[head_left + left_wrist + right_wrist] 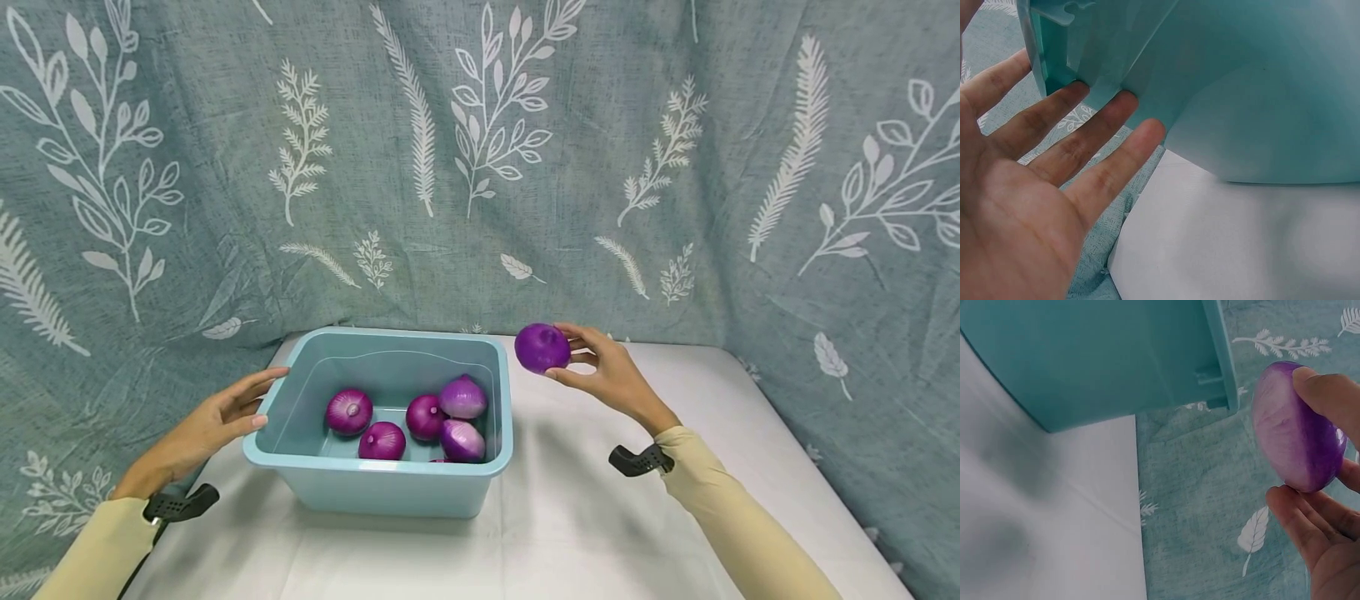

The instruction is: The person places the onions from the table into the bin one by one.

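A purple onion [542,348] is held up between the thumb and fingers of my right hand [603,367], just off the right rim of a light blue plastic bin [382,487]. In the right wrist view the onion [1297,428] shows a pale side and a deep purple side. Inside the bin lie several more onions, among them a dark one [349,412] at the left and a paler one [462,397] at the right. My left hand [206,425] touches the bin's left side. Its fingers [1107,172] are spread and nearly straight against the wall in the left wrist view.
The bin stands on a table with a white cloth [570,517]. A blue-grey curtain [480,250] with white leaf prints hangs behind and on both sides. Each wrist wears a black strap, such as the right one [641,460].
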### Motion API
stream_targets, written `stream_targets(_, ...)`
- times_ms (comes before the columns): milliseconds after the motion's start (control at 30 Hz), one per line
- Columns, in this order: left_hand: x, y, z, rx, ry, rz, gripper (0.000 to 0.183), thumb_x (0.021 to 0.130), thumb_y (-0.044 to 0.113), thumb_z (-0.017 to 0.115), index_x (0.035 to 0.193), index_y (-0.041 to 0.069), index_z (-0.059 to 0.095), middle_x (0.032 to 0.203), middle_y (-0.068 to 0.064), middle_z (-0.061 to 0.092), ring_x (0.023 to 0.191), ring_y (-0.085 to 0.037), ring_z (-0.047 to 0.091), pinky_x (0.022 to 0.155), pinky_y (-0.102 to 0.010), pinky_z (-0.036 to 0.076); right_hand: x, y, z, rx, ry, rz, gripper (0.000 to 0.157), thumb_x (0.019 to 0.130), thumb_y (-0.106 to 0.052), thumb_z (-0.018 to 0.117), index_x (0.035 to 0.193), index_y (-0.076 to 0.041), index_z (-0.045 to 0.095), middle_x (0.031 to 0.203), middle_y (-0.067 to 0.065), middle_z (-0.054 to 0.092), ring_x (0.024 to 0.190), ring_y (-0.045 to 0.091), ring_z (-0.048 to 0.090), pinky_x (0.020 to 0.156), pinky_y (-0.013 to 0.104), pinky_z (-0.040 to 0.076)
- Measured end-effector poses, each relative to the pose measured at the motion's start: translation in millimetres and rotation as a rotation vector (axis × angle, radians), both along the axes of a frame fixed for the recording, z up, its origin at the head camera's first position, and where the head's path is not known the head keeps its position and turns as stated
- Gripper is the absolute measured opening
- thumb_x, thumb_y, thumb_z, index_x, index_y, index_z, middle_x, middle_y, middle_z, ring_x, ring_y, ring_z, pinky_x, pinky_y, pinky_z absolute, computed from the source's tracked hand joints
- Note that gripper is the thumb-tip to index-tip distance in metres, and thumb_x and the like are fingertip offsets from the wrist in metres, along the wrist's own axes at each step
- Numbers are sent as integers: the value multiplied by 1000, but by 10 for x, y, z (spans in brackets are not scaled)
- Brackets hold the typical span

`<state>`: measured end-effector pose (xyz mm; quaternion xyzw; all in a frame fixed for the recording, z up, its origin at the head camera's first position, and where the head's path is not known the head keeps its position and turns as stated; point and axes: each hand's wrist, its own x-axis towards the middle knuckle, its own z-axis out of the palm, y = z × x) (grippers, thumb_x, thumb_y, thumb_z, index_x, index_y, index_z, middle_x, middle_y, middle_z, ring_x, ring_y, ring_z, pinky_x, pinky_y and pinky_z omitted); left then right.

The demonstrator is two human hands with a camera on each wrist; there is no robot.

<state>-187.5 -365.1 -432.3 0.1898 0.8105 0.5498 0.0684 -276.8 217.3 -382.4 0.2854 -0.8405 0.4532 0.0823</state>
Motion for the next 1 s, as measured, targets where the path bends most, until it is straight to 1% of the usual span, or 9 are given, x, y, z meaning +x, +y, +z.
stream_targets(67, 0, -2, -2, 0, 1, -2, 64, 110, 10, 50, 166, 25, 24, 168, -17, 17, 145, -5, 26, 104, -9, 35, 86, -47, 100, -3, -5, 9, 71, 86, -9, 86, 148, -3, 52, 131, 17, 60, 115, 32, 63, 99, 41, 55)
stream_targets(100, 1, -2, -2, 0, 1, -1, 64, 110, 10, 50, 166, 25, 24, 168, -17, 17, 146, -7, 26, 104, -9, 35, 129, -71, 148, -6, -8, 15, 70, 86, -9, 86, 148, -3, 52, 131, 17, 60, 115, 32, 63, 99, 42, 54)
stream_targets(167, 1, -1, 0, -2, 1, 1, 64, 110, 10, 50, 166, 23, 23, 168, -17, 17, 151, -19, 24, 104, -9, 35, 198, -111, 222, -10, -10, 30, 69, 86, -8, 85, 147, -2, 53, 130, 16, 60, 114, 30, 63, 99, 42, 54)
stream_targets(267, 4, 2, 4, -7, -1, 6, 64, 110, 10, 50, 166, 23, 23, 168, -18, 17, 152, -41, 16, 103, -9, 36, 269, -172, 297, -13, -4, 55, 69, 86, -7, 85, 146, -1, 53, 131, 17, 60, 114, 30, 62, 99, 43, 54)
stream_targets(333, 7, 5, 8, -8, -3, 9, 64, 110, 11, 50, 166, 23, 23, 168, -18, 17, 151, -49, 13, 103, -9, 36, 299, -207, 323, -11, 6, 72, 68, 86, -6, 85, 146, 1, 53, 132, 18, 60, 114, 31, 62, 99, 41, 55)
stream_targets(467, 11, 8, 14, -11, -5, 13, 64, 110, 11, 51, 166, 25, 24, 168, -17, 17, 151, -51, 12, 102, -8, 35, 338, -272, 353, -14, 22, 101, 68, 85, -4, 85, 144, 2, 54, 133, 18, 59, 114, 35, 62, 98, 33, 55)
stream_targets(667, 5, 8, 14, -9, 0, 10, 64, 109, 11, 51, 166, 24, 24, 168, -16, 19, 151, -50, 13, 102, -9, 35, 273, -340, 250, -22, 32, 150, 70, 82, -1, 87, 144, 0, 55, 132, 16, 60, 113, 36, 63, 97, 34, 56)
stream_targets(833, 2, 5, 7, -12, 5, 4, 64, 110, 11, 50, 166, 25, 24, 168, -16, 19, 151, -50, 14, 101, -11, 36, 227, -387, 161, -19, 18, 199, 72, 82, -8, 89, 146, -10, 56, 131, 6, 61, 113, 29, 64, 98, 32, 55)
stream_targets(1000, 9, 11, 8, -8, -5, 4, 64, 110, 11, 50, 166, 27, 24, 168, -17, 18, 151, -51, 13, 101, -10, 36, 219, -433, 110, -21, 17, 249, 71, 83, -18, 90, 146, -15, 57, 129, 1, 63, 111, 25, 65, 98, 31, 55)
